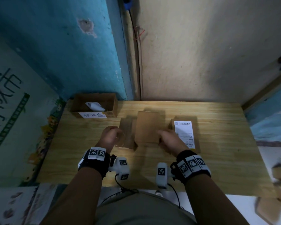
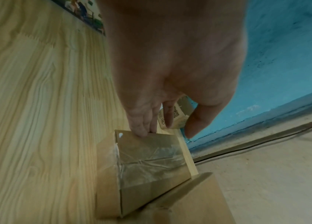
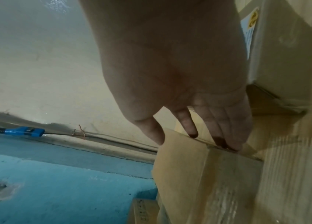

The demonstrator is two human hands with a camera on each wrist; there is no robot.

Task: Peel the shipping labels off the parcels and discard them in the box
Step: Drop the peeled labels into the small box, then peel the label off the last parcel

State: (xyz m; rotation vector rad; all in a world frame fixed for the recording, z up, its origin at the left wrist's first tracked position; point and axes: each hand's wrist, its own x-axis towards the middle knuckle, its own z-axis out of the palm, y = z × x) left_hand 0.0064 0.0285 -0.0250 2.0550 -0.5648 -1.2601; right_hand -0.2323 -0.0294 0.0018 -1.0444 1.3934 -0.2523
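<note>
A crumpled white peeled label (image 1: 95, 106) is already lying inside the open brown cardboard discard box (image 1: 111, 105) sitting at the far left corner of the pale wooden table (image 1: 217, 135), so at least one peel looks done. Three brown cardboard parcels are standing in a row near the table's middle: the left taped parcel (image 1: 126, 135) and the taller middle parcel (image 1: 146, 127) are showing bare tops, while the right parcel (image 1: 192, 140) is carrying a full white printed shipping label (image 1: 184, 133), so that one seems to be what is left. Whether hidden faces are bearing more labels cannot be told.

The left hand (image 1: 109, 137) is hanging with fingers loosely extended, its fingertips (image 2: 141, 130) touching the top edge of the left parcel, the thumb apart and holding nothing. The right hand (image 1: 169, 140) is reaching with fingers straight and close together, fingertips (image 3: 226, 143) resting along the upper right edge of the middle parcel, the thumb lying against its near face; it is not pinching any label
</note>
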